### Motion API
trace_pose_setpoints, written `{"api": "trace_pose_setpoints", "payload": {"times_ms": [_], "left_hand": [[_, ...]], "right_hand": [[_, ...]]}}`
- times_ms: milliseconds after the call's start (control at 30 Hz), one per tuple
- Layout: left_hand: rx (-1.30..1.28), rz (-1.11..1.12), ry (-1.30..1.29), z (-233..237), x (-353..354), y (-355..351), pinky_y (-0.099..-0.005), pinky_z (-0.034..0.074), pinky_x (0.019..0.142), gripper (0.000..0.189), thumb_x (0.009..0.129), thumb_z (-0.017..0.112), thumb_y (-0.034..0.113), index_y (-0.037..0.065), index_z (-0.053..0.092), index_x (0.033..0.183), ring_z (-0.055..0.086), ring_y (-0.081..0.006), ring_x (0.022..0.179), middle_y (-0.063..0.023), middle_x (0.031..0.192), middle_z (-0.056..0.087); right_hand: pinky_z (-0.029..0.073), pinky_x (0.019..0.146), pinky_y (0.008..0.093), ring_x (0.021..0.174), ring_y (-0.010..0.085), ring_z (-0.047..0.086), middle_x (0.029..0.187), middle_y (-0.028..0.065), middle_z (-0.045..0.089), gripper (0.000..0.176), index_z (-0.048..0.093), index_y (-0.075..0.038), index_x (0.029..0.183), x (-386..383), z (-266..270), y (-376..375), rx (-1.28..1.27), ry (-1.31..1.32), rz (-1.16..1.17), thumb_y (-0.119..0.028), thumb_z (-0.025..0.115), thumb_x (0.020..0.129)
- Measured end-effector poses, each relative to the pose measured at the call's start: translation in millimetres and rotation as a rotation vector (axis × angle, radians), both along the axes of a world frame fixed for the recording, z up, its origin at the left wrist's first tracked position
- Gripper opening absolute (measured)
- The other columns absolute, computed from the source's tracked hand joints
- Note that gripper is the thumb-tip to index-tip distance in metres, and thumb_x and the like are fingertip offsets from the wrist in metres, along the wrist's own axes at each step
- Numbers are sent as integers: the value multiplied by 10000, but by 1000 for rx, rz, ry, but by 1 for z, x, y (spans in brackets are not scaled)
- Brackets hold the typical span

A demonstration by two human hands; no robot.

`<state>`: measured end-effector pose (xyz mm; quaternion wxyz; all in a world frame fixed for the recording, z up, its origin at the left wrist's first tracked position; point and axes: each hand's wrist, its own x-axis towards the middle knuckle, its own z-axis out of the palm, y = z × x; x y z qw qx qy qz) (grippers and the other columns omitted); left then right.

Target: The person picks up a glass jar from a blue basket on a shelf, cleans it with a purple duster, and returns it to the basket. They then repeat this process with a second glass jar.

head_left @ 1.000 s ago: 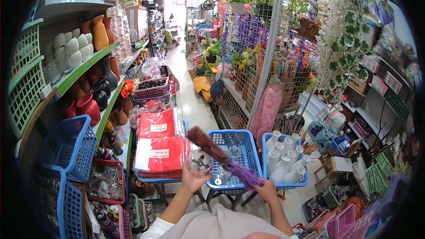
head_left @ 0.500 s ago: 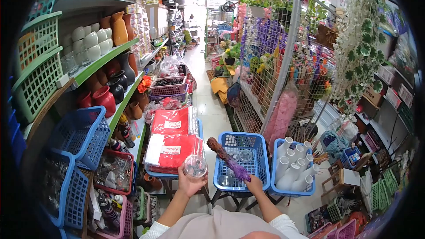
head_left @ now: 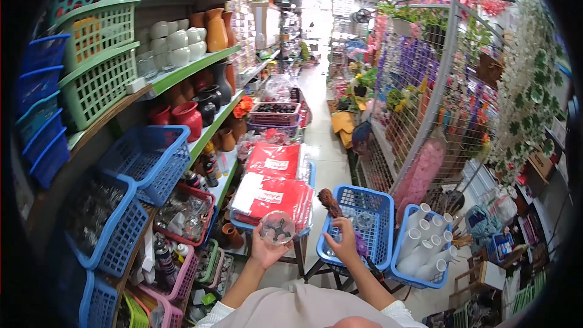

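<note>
My left hand (head_left: 268,251) holds a clear round glass bowl (head_left: 278,228) from below, beside the red packets. A dark branching shape shows through the glass. My right hand (head_left: 344,244) is over the left side of a blue basket (head_left: 388,197), its thumb and forefinger apart. Passing under that hand is a feather duster (head_left: 361,244), brown at the tip and purple lower down, its handle pointing back by my forearm. The lower fingers that seem to keep it in the hand are hidden. Inside the basket lies another clear glass piece (head_left: 365,220).
Red plastic-wrapped packets (head_left: 273,197) are stacked in front of me. White vases (head_left: 425,240) fill a blue basket at right. A wire mesh rack (head_left: 419,109) with artificial flowers stands beyond. Shelves of pots (head_left: 186,118) and baskets (head_left: 146,161) line the left; an aisle (head_left: 316,127) runs ahead.
The view has turned left. My right thumb and forefinger have spread, and the duster now sits farther under that hand. The left hand still holds the glass bowl.
</note>
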<state>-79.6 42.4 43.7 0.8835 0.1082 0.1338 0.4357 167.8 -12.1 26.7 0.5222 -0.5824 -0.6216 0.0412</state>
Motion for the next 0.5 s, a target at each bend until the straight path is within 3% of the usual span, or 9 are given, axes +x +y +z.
{"api": "trace_pose_setpoints", "payload": {"times_ms": [100,200,233,400,500], "left_hand": [[120,64,-12,9,-30,-15,-448,439,924,647,865,454,560,147,447,1363,498,-341,1182,-138,1356,492],[327,199,182,32,-59,-38,-493,371,1048,599,920,415,494,145,395,1406,439,-294,1288,-115,1395,460],[395,199,169,25,-74,-41,-459,372,1061,602,926,442,459,149,355,1435,426,-290,1302,-107,1418,435],[475,472,382,30,-127,-93,-409,387,1044,626,940,523,353,161,235,1463,476,-231,1262,-68,1405,430],[387,629,497,36,-155,-129,-391,393,1027,664,940,544,318,204,166,1474,465,-208,1267,-52,1413,413]], "right_hand": [[420,939,399,1126,330,507,1147,171,522,453,531,-33,1043,-61,61,3,12,36,403,-181,806,714],[424,968,403,1212,343,473,1289,191,453,528,507,-45,1083,-111,85,10,-1,10,704,-199,829,695],[417,982,403,1222,349,465,1326,199,431,556,495,-48,1096,-128,90,12,1,4,787,-216,835,690],[408,986,399,1246,341,444,1380,217,396,655,443,-36,1139,-207,88,24,-58,3,1152,-258,848,675],[406,963,386,1221,317,453,1362,204,419,674,437,-19,1133,-254,80,29,-72,44,1330,-271,853,668]]}}
